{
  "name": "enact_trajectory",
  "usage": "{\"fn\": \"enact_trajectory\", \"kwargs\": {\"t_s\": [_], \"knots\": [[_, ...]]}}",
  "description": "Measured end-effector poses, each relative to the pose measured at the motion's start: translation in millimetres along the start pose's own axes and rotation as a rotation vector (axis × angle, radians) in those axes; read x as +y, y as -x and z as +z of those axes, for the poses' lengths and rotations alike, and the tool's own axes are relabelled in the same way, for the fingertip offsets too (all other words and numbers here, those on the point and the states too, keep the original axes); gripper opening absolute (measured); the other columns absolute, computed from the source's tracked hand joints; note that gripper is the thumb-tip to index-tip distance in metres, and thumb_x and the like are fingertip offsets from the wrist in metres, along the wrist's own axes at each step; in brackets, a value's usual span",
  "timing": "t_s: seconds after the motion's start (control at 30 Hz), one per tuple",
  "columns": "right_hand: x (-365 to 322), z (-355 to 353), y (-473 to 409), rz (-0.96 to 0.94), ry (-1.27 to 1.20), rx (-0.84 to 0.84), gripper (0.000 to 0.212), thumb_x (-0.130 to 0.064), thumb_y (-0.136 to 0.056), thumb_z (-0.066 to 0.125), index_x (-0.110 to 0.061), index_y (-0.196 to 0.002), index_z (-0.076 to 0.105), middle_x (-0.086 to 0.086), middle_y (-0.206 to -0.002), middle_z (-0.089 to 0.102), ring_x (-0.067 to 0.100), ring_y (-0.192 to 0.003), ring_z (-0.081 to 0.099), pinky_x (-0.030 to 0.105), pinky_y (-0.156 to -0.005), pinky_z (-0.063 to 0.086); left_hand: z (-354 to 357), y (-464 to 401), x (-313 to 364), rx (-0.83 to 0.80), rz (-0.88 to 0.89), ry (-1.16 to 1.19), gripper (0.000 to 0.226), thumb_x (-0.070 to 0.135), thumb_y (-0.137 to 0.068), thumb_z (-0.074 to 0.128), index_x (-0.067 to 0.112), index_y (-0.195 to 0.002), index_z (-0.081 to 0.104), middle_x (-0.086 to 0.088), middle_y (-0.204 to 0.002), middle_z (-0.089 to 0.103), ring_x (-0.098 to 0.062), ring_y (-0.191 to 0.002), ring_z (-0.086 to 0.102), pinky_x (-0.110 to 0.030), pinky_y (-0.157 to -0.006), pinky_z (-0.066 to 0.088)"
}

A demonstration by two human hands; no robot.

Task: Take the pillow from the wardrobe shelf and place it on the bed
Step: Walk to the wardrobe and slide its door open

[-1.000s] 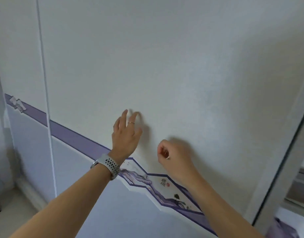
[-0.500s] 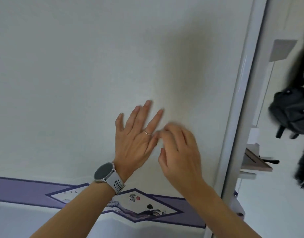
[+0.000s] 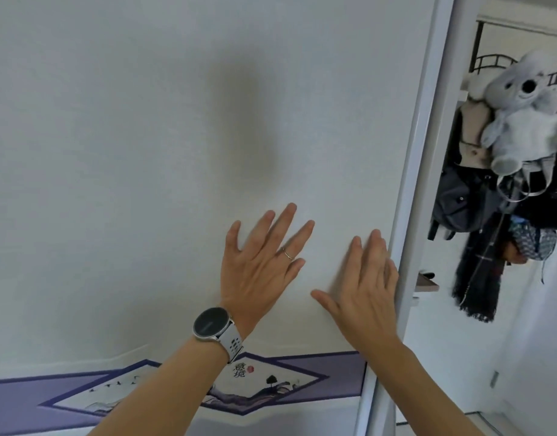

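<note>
A white wardrobe door with a purple band and a small landscape picture near its bottom fills most of the view. My left hand, with a watch and a ring, lies flat on the door, fingers spread. My right hand is flat on the door too, its fingers against the door's right edge frame. Neither hand holds anything. No pillow, shelf or bed is in view.
Right of the door frame, a grey plush koala hangs over dark coats and a black bag on a rack. A small wooden shelf edge shows beside the frame, with a white wall below.
The view has swung right, bringing the door's right edge and the coat rack into sight. My right hand has opened from a loose fist and slid to the frame; my left hand has spread flat.
</note>
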State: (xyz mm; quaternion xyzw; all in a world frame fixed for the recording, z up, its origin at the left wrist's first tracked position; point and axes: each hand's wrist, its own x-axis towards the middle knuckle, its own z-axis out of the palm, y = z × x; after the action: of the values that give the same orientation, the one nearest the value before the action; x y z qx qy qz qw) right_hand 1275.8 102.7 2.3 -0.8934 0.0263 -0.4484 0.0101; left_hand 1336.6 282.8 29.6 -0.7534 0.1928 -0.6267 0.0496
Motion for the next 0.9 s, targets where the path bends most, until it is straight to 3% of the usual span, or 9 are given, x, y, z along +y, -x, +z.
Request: {"fn": "enact_trajectory", "kwargs": {"t_s": [0.1, 0.23, 0.37, 0.63, 0.77, 0.9], "knots": [[-5, 8, -2, 0.002, 0.018, 0.024, 0.098, -0.066, -0.085, 0.040, 0.009, -0.146, 0.024, 0.043, -0.151, 0.013, 0.056, -0.141, 0.016, 0.068, -0.107, 0.024, 2, 0, -1, 0.005, 0.000, -0.008, 0.061, 0.056, -0.096, 0.036, 0.038, -0.151, 0.020, 0.003, -0.159, 0.018, -0.021, -0.140, 0.022, -0.054, -0.109, 0.018], [-10, 16, -4, -0.026, 0.046, 0.073, 0.101, -0.064, -0.081, 0.054, 0.009, -0.146, 0.028, 0.046, -0.148, 0.016, 0.059, -0.139, 0.018, 0.071, -0.105, 0.024, 3, 3, -9, 0.014, 0.018, -0.036, 0.060, 0.056, -0.097, 0.034, 0.038, -0.152, 0.019, 0.003, -0.160, 0.016, -0.022, -0.142, 0.019, -0.055, -0.109, 0.018], [-20, 21, -3, -0.068, 0.026, 0.097, 0.098, -0.065, -0.085, 0.046, 0.005, -0.149, 0.023, 0.046, -0.149, 0.013, 0.059, -0.141, 0.011, 0.070, -0.109, 0.016, 1, 8, -21, 0.036, 0.021, -0.063, 0.059, 0.055, -0.097, 0.034, 0.037, -0.152, 0.020, 0.003, -0.161, 0.014, -0.022, -0.143, 0.017, -0.055, -0.109, 0.019], [-61, 22, -1, -0.116, -0.075, 0.096, 0.099, -0.061, -0.085, 0.054, 0.002, -0.152, 0.017, 0.043, -0.152, 0.007, 0.055, -0.143, 0.003, 0.055, -0.116, 0.000, -8, 21, -59, 0.011, 0.034, -0.131, 0.060, 0.055, -0.097, 0.034, 0.036, -0.152, 0.019, 0.001, -0.161, 0.015, -0.024, -0.143, 0.018, -0.056, -0.107, 0.019], [-91, 21, 0, -0.120, -0.108, 0.098, 0.099, -0.061, -0.084, 0.055, 0.001, -0.152, 0.016, 0.040, -0.152, 0.003, 0.054, -0.142, 0.003, 0.055, -0.114, 0.000, -15, 30, -86, -0.014, 0.033, -0.143, 0.060, 0.055, -0.098, 0.032, 0.036, -0.153, 0.016, 0.000, -0.160, 0.012, -0.025, -0.142, 0.019, -0.057, -0.106, 0.020], [-123, 22, 1, -0.111, -0.141, 0.101, 0.098, -0.062, -0.084, 0.053, -0.002, -0.152, 0.017, 0.037, -0.153, 0.005, 0.052, -0.143, 0.006, 0.054, -0.115, 0.009, -23, 40, -115, -0.041, 0.021, -0.145, 0.059, 0.054, -0.098, 0.033, 0.036, -0.152, 0.018, 0.000, -0.160, 0.012, -0.026, -0.141, 0.022, -0.056, -0.105, 0.021]]}}
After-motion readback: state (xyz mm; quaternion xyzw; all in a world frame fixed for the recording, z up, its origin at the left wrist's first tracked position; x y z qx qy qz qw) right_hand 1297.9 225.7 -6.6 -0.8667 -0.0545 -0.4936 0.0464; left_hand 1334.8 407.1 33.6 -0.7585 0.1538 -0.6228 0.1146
